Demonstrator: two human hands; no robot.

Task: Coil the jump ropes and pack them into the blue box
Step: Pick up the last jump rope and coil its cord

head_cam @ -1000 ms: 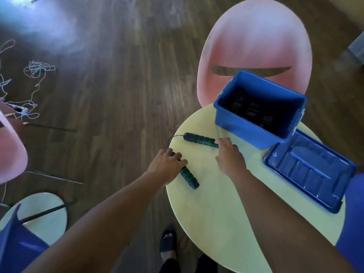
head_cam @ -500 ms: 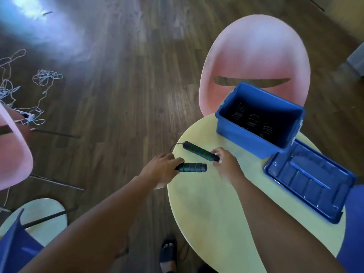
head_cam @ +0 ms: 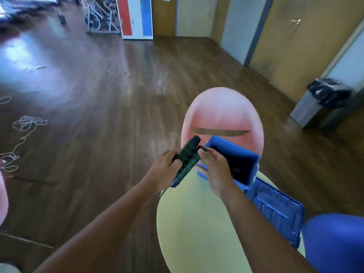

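Foam-sleeved handles (head_cam: 187, 160) of a jump rope, black with green rings, are held as a parallel pair, side against side. They are raised above the far edge of the yellow bench (head_cam: 197, 223), just in front of the open blue box (head_cam: 226, 143).

The left grip (head_cam: 167, 172) wraps round the lower half of the pair. The right grip (head_cam: 214, 170) pinches the upper half with thumb and fingertips.

Handling, as judged:
- The handles are probably light, rigid and padded, so neither slippery nor fragile.
- The cord (head_cam: 202, 147) looks thin and limp. Only a short dark loop shows by the right thumb; the rest is hidden.
- The cord is likely to spring loose or tangle unless it is kept under tension.
- Hold the handles at mid-length for carrying. Guide the cord close to where it leaves the handle.

Orientation: the long axis of the pair runs diagonally. The lower ends point toward the person and to the left. The upper ends point up and away, toward the pink chair (head_cam: 222, 111). Which ends carry the cord cannot be told for certain.
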